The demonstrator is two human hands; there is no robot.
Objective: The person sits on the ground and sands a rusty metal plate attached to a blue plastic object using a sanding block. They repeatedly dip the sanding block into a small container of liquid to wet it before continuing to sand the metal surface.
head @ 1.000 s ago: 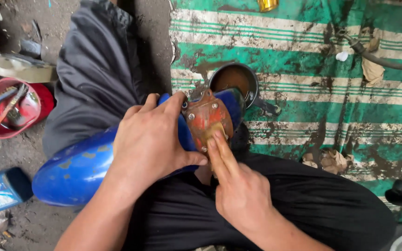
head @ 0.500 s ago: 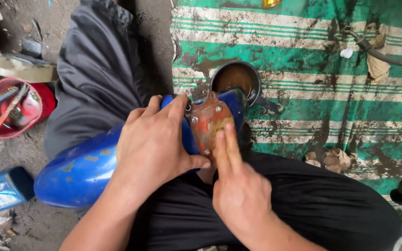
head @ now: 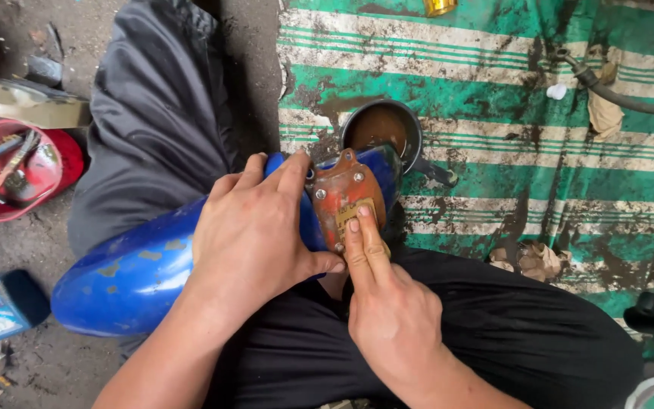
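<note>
Left hand [head: 255, 235] was clamped over the blue fender [head: 126, 276] on my lap, thumb hooked under its near edge. Fender's long axis ran from lower left up to the right, ending at the rusty orange plate [head: 342, 195]. Right hand [head: 391, 318] sat just below that plate, two fingers [head: 361, 242] extended and pressing a small tan pad [head: 356, 212] against it, nothing gripped. Right hand was nearer the plate.

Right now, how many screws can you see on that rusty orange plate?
3: one at the orange plate's left edge, one upper right, one lower left. The right hand may hide more.
</note>
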